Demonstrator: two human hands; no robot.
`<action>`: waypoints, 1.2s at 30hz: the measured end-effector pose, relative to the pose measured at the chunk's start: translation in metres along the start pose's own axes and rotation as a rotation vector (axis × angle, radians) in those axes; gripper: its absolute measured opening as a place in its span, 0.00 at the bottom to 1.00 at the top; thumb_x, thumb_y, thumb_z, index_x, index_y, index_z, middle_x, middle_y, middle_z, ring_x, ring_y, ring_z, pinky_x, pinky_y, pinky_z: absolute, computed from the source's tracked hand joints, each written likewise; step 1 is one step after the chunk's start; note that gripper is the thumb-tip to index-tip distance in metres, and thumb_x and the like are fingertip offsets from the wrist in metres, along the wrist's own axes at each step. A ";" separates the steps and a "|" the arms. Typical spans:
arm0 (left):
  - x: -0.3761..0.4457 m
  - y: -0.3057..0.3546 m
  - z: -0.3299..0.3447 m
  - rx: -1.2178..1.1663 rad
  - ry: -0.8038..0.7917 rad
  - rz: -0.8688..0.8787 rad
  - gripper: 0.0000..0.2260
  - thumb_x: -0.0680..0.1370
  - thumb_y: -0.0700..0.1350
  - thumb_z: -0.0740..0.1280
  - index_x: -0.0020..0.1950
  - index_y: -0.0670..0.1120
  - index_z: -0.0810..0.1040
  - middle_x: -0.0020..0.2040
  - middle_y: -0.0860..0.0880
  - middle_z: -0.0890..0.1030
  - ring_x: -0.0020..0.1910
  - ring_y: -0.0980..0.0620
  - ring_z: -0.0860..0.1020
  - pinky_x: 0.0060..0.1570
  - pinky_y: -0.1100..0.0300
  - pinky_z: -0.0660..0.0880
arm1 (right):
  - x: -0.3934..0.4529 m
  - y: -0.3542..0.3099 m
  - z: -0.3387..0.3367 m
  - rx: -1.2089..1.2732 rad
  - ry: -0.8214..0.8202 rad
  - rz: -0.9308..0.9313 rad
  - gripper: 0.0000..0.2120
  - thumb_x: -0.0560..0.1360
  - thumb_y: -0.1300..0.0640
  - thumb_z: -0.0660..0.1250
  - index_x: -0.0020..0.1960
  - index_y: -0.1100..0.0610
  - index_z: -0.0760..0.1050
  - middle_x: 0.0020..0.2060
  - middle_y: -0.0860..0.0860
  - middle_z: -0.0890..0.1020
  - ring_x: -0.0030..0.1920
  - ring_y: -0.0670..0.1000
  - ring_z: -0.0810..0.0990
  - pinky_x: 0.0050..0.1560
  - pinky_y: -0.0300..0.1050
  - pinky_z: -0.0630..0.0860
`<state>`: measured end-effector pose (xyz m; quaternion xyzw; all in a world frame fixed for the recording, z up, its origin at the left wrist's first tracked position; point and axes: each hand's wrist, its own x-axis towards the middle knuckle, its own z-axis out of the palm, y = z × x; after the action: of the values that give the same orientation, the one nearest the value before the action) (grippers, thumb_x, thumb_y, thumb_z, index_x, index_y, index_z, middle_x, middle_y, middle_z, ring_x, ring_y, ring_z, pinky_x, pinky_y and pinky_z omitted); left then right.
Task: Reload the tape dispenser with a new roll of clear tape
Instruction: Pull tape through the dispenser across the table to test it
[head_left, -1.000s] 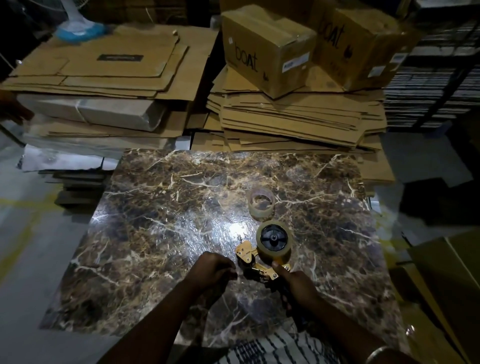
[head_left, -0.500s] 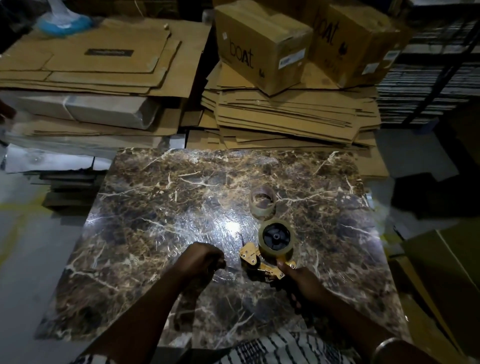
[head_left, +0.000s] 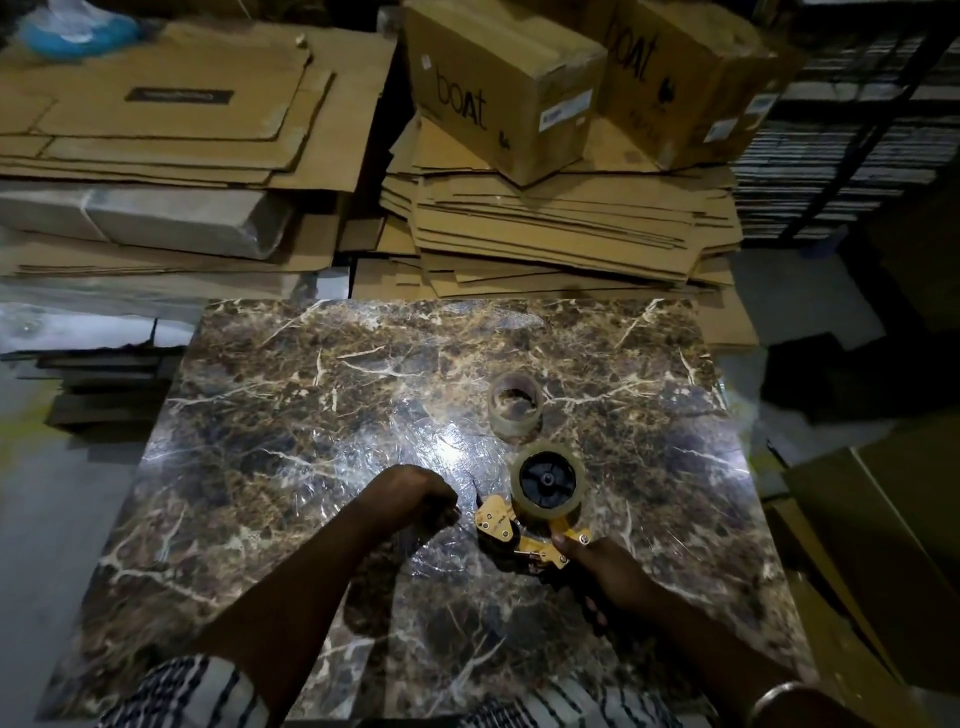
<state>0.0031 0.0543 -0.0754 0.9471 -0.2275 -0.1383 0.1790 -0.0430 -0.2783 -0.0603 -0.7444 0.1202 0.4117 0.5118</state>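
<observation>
A yellow tape dispenser (head_left: 501, 522) rests on the brown marble slab (head_left: 291, 405). A full roll of clear tape (head_left: 545, 480) sits on its black hub. My right hand (head_left: 602, 569) grips the dispenser's handle from below. To the left of the dispenser's front plate is my left hand (head_left: 415, 499), fingers pinched together; whether it holds a tape end I cannot tell. A thin, nearly used-up roll (head_left: 516, 402) lies flat on the slab just beyond the dispenser.
Stacks of flattened cardboard (head_left: 545, 228) rise behind the slab, with two closed "boat" boxes (head_left: 498, 88) on top. More flat cardboard (head_left: 171, 104) is piled at the back left. Cartons (head_left: 878, 545) stand at the right. Grey floor lies to the left.
My left hand has lifted slightly and moved up beside the dispenser's front plate. The dispenser, held by my right hand, has stayed in place.
</observation>
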 end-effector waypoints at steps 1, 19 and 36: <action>0.000 -0.001 -0.001 -0.004 -0.004 0.015 0.09 0.70 0.45 0.74 0.49 0.53 0.86 0.47 0.54 0.87 0.45 0.53 0.85 0.46 0.65 0.76 | 0.000 0.000 0.000 -0.005 -0.001 -0.004 0.38 0.70 0.27 0.65 0.39 0.64 0.87 0.22 0.60 0.73 0.20 0.55 0.73 0.28 0.46 0.75; 0.038 0.036 -0.017 0.369 -0.333 -0.220 0.11 0.78 0.48 0.65 0.55 0.43 0.79 0.53 0.41 0.83 0.54 0.41 0.81 0.45 0.54 0.75 | -0.001 -0.004 -0.002 -0.038 -0.007 -0.004 0.34 0.75 0.29 0.64 0.35 0.58 0.87 0.21 0.59 0.73 0.20 0.56 0.73 0.30 0.47 0.75; 0.069 0.051 -0.033 -0.157 -0.532 -0.660 0.13 0.73 0.50 0.72 0.47 0.40 0.80 0.42 0.40 0.82 0.38 0.46 0.79 0.32 0.59 0.74 | -0.001 -0.001 -0.005 -0.053 -0.004 -0.024 0.33 0.75 0.30 0.65 0.31 0.58 0.85 0.23 0.62 0.74 0.21 0.56 0.74 0.29 0.46 0.75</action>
<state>0.0542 -0.0123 -0.0374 0.8840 0.0607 -0.4443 0.1321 -0.0402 -0.2827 -0.0581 -0.7581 0.0996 0.4101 0.4971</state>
